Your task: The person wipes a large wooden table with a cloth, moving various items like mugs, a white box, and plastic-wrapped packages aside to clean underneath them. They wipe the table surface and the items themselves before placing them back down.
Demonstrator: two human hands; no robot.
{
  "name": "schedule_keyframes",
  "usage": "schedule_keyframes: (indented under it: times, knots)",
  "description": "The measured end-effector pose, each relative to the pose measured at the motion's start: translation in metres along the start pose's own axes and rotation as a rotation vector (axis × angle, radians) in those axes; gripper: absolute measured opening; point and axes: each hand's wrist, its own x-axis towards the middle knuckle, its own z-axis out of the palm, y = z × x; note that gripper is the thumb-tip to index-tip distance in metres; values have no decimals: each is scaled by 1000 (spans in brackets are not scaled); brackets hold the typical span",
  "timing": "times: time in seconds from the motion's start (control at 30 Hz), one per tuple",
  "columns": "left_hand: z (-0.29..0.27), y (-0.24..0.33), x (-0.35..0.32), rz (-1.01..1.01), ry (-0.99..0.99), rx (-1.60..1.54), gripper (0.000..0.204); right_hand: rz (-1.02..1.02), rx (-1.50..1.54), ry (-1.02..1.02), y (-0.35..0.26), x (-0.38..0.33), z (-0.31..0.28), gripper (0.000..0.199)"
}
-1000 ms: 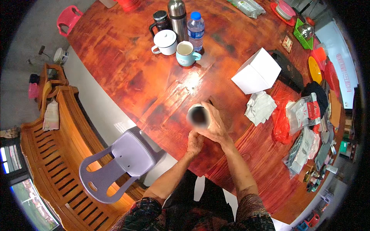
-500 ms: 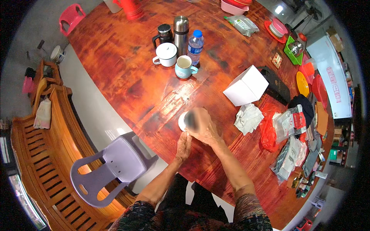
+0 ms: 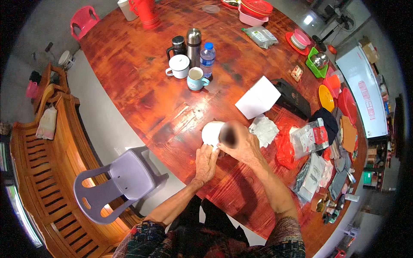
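Both hands are together over the near part of the wooden table, at a white rounded object that could be a cup or a jar. A dark, blurred round patch lies at its right side, so its exact kind cannot be made out. My left hand pinches the object's lower edge with its fingertips. My right hand curls around the right side, thumb pointing toward the left fingertips. Beyond them stand a light-blue mug, a white lidded mug, a blue-capped water bottle, a steel thermos and a black-handled flask.
A white box sits right of my hands, beside a black bag and crumpled white cloth. Red plastic and clear packages crowd the right edge. A purple chair and wooden bench stand at the left.
My hands and the white object have shifted slightly right relative to the table. More of the object's white surface shows now. The whole view has turned a little.
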Motion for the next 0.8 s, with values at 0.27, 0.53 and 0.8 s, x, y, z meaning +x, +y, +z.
schedule_keyframes:
  times: [0.27, 0.53, 0.8]
  knots:
    - [32, 18, -25, 4, -75, -15, 18, 102, 35, -29, 11, -45, -30, 84]
    - [34, 13, -45, -45, -222, -228, 17, 26, 0, -109, 15, -82, -46, 75]
    - [22, -21, -59, -272, -134, -356, 23, 19, 420, -28, 26, -75, -2, 73]
